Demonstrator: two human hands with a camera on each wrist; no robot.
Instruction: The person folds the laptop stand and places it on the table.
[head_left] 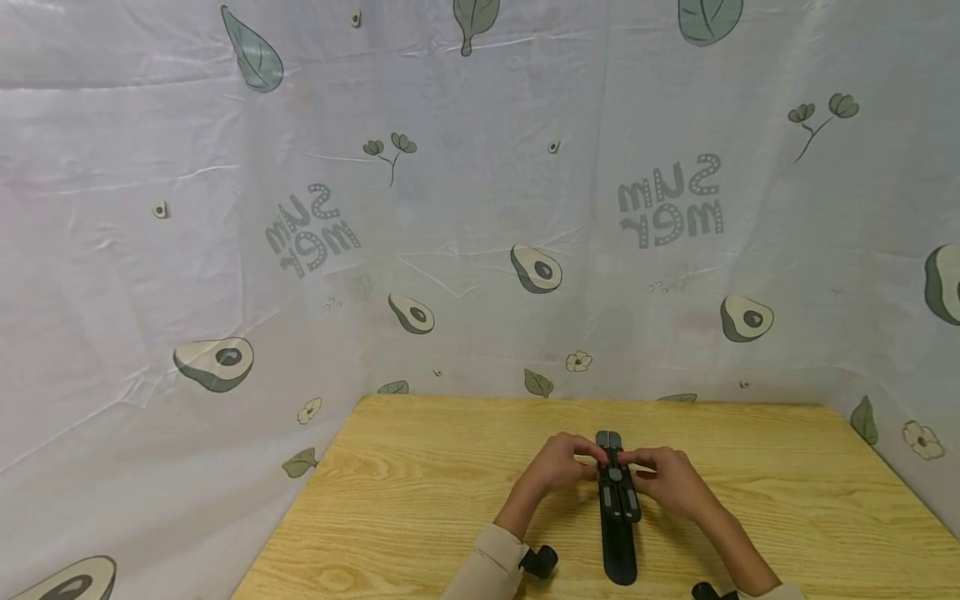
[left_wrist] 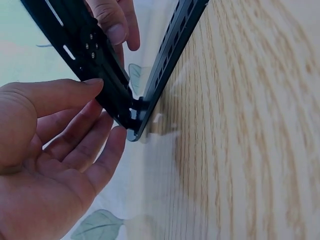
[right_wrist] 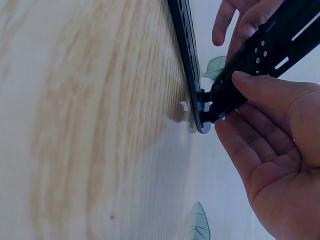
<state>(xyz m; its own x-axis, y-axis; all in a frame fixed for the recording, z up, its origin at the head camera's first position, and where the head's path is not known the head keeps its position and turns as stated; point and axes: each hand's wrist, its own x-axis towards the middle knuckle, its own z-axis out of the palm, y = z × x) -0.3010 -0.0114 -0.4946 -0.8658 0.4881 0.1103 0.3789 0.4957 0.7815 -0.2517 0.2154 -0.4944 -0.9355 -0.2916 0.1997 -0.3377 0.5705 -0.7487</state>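
Note:
A black folding laptop stand (head_left: 618, 550) stands on the wooden table, its long base bar lying flat and pointing toward me. The upper part (left_wrist: 97, 60) is tilted up from the hinge at the far end, leaving a V-shaped gap over the base. My left hand (head_left: 557, 463) holds the upper part's left side near the hinge, thumb on one face and fingers behind it. Opposite it, my right hand (head_left: 671, 479) pinches the right side the same way, its thumb (right_wrist: 255, 82) lying on the black plate. Grey pads show on the stand's arms.
The light wood table (head_left: 420, 492) extends to both sides of the stand. Behind it and at the sides hangs a white curtain (head_left: 465, 200) printed with avocados and leaves. A black wrist camera (head_left: 540, 562) sits at the left sleeve.

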